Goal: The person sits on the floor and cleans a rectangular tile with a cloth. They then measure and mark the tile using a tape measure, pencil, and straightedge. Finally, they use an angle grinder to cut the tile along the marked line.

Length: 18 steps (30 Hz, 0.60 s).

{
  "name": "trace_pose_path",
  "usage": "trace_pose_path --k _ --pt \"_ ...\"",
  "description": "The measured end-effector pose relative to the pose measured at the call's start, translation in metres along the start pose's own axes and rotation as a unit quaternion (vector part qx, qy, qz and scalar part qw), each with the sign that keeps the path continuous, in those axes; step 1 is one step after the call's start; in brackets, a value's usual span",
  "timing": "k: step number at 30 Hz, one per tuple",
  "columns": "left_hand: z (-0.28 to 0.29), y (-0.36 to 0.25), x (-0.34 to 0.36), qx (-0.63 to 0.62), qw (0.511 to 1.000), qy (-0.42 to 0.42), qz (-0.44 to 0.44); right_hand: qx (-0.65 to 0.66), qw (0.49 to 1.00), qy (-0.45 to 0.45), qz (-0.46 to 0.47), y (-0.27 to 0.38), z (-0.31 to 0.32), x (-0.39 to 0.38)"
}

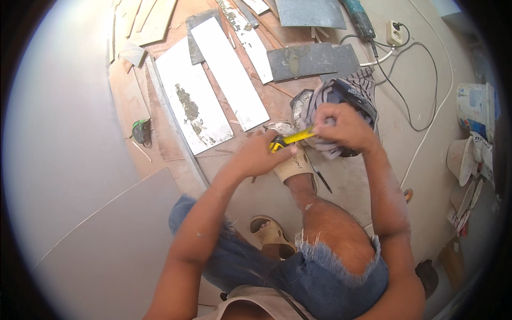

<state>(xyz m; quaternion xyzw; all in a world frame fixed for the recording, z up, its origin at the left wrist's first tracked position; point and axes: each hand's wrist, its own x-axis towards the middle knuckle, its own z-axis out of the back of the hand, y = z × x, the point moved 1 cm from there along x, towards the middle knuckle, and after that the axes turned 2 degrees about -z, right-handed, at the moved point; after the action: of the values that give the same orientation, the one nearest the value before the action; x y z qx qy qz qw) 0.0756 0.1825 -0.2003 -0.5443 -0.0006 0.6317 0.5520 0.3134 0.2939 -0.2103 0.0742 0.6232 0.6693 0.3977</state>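
My left hand (266,154) grips a yellow and black tape measure (278,144) above my sandalled foot (292,168). My right hand (344,125) pinches the short length of yellow blade (300,135) pulled out from the case. Beneath my right hand lies a bunched grey patterned cloth bag (360,85), with a round silver item (300,98) partly hidden beside it. A thin dark pen-like stick (324,178) lies on the floor by my foot.
Cut white tiles (229,74), dark tiles (298,64) and boards (144,16) cover the work area ahead. A power tool (354,16), socket block (394,33) and looping cables lie at the upper right. Several buckets (472,106) line the right edge; a metal straightedge (176,122) lies left.
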Motion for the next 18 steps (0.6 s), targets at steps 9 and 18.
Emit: trace_pose_path --k 9,18 --pt "0.066 0.107 -0.058 -0.057 0.963 0.14 0.225 0.273 0.922 -0.272 -0.032 -0.061 0.167 -0.047" --pt "0.055 0.108 -0.043 -0.036 0.983 0.078 0.16 0.505 0.793 -0.338 0.039 -0.081 0.142 -0.046"
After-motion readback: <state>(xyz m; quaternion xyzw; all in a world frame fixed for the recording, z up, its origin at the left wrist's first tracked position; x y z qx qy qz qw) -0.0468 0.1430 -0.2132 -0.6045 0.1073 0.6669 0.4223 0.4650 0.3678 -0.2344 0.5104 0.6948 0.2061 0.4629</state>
